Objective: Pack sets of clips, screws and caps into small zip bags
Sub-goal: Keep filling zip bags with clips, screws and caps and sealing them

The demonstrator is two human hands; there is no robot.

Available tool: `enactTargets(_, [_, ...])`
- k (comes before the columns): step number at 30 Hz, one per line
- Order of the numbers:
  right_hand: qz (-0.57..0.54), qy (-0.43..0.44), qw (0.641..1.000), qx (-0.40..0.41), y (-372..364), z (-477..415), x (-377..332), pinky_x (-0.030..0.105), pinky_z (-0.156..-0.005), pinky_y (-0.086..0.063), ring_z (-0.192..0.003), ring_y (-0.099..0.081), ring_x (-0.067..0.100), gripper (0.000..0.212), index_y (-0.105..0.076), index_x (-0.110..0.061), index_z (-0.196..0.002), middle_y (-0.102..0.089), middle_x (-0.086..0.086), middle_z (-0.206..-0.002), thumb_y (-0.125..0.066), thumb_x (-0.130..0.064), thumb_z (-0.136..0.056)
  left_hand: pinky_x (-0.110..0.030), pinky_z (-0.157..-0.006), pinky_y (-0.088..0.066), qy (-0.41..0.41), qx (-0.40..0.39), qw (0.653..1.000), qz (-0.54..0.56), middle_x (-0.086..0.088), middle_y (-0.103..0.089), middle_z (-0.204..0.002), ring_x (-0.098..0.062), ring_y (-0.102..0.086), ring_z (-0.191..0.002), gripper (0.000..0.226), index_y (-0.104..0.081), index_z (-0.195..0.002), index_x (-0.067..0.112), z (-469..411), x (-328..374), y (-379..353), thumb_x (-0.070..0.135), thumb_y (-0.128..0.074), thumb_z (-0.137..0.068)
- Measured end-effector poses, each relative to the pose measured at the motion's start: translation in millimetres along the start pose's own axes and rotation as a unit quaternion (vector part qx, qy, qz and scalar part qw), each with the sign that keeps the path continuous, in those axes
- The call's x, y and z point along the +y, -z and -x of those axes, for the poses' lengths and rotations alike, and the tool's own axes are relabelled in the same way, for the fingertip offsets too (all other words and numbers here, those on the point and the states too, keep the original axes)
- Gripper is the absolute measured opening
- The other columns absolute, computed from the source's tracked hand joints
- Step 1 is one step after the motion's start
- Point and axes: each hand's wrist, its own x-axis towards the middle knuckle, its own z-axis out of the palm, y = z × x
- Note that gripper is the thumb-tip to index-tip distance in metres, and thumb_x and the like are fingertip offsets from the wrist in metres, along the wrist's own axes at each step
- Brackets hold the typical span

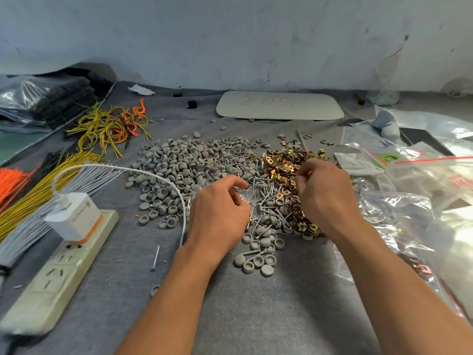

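Left hand (220, 211) pinches crinkly clear bag (247, 198) (brassy clips (284, 170) beside).

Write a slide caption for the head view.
Left hand pinches a zip bag; right hand curls over the gold clips.

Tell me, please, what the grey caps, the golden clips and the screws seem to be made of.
Grey caps: probably moulded plastic, matte, uniform colour, hollow undersides. Golden clips: likely plated sheet metal, shiny with yellow-to-copper iridescence, folded edges. Screws: metal, probably zinc-plated steel, bright silvery shine along threaded shanks.
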Motion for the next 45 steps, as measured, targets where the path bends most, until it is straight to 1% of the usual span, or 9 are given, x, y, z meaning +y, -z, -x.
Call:
enactTargets(8, [-0.031,-0.050,0.998,-0.028,4.7,2.4,2.9,0.030,-0.077,-0.056,-0.082,-0.067,0.019,0.031,-0.079,-0.024,-0.083,-0.076,0.002,-0.099,-0.066,0.003,-0.087,-0.010,-0.062,-0.050,-0.006,0.004,0.999,0.031,0.017,-0.066,-0.072,0.004,-0.063,-0.065,0.035,-0.071,-0.107,0.037,0.6,-1.6,-0.3,0.012,-0.073,-0.084])
enactTargets(13, [-0.134,-0.065,0.988,-0.048,2.2,-0.3,3.4,0.023,-0.052,-0.051,-0.064,-0.068,0.012,0.026,-0.081,-0.023,-0.092,-0.077,-0.001,-0.094,-0.064,-0.004,-0.096,-0.005,-0.058,-0.043,-0.005,0.010,0.999,0.031,0.017,-0.066,-0.071,0.005,-0.062,-0.064,0.033,-0.071,-0.107,0.038,-0.4,-1.8,-1.4,0.013,-0.073,-0.085])
enactTargets(18, [-0.379,-0.100,0.910,-0.136,3.9,6.6,-3.5,0.026,-0.052,-0.048,-0.055,-0.062,0.015,0.017,-0.070,-0.008,-0.091,-0.075,0.006,-0.071,-0.078,0.005,-0.083,-0.018,-0.064,-0.053,-0.021,0.017,0.999,0.040,0.020,-0.066,-0.072,0.004,-0.062,-0.065,0.041,-0.069,-0.117,0.044,0.9,1.5,-0.3,0.018,-0.071,-0.085])
enactTargets(23, [-0.427,-0.100,0.881,-0.177,2.7,12.4,-11.0,0.019,-0.052,-0.050,-0.057,-0.065,0.015,0.012,-0.073,0.000,-0.090,-0.073,0.010,-0.069,-0.081,0.004,-0.081,-0.012,-0.054,-0.048,-0.058,0.011,0.994,0.093,0.029,-0.069,-0.075,0.005,-0.065,-0.066,0.023,-0.078,-0.101,0.045,1.1,4.7,1.0,0.027,-0.078,-0.087])
enactTargets(26, [-0.460,-0.117,0.861,-0.183,0.7,13.9,-12.5,0.020,-0.054,-0.053,-0.061,-0.068,0.016,0.007,-0.077,0.001,-0.092,-0.074,0.011,-0.072,-0.075,0.005,-0.086,-0.008,-0.068,-0.053,-0.067,0.003,0.990,0.123,0.032,-0.072,-0.078,0.012,-0.067,-0.077,0.015,-0.083,-0.093,0.036,0.9,3.3,-0.4,0.025,-0.085,-0.083])
enactTargets(29, [-0.440,-0.098,0.872,-0.191,-0.1,13.8,-13.4,0.021,-0.052,-0.051,-0.059,-0.067,0.016,0.008,-0.079,-0.004,-0.093,-0.074,0.011,-0.073,-0.073,0.000,-0.091,-0.006,-0.064,-0.051,-0.058,0.003,0.988,0.144,0.028,-0.071,-0.072,0.010,-0.068,-0.072,0.014,-0.084,-0.089,0.031,0.7,2.0,-2.0,0.022,-0.088,-0.080])
enactTargets(33, [-0.370,-0.036,0.910,-0.184,-2.8,15.8,-14.7,0.024,-0.053,-0.049,-0.061,-0.068,0.018,0.008,-0.077,-0.010,-0.093,-0.078,0.011,-0.076,-0.071,-0.004,-0.092,-0.016,-0.055,-0.053,-0.020,0.014,0.981,0.194,0.016,-0.073,-0.067,0.000,-0.067,-0.059,0.014,-0.082,-0.083,0.028,-2.0,-0.1,-4.2,0.019,-0.091,-0.077])
enactTargets(37, [-0.346,-0.005,0.915,-0.209,-3.5,17.1,-14.9,0.027,-0.055,-0.052,-0.063,-0.070,0.020,0.006,-0.071,-0.009,-0.096,-0.077,0.012,-0.075,-0.070,-0.004,-0.094,-0.019,-0.055,-0.055,-0.011,-0.001,0.978,0.206,0.014,-0.074,-0.070,-0.002,-0.068,-0.059,0.023,-0.083,-0.097,0.029,-2.8,-2.1,-3.4,0.021,-0.091,-0.077])
enactTargets(45, [-0.358,0.022,0.908,-0.216,11.3,14.9,-9.0,0.025,-0.057,-0.057,-0.065,-0.072,0.023,0.008,-0.080,-0.009,-0.088,-0.077,0.014,-0.075,-0.077,-0.002,-0.088,-0.015,-0.057,-0.053,-0.004,-0.010,0.975,0.222,0.018,-0.074,-0.069,0.003,-0.067,-0.059,0.019,-0.081,-0.083,0.034,-3.9,-1.8,-3.6,0.017,-0.089,-0.078])
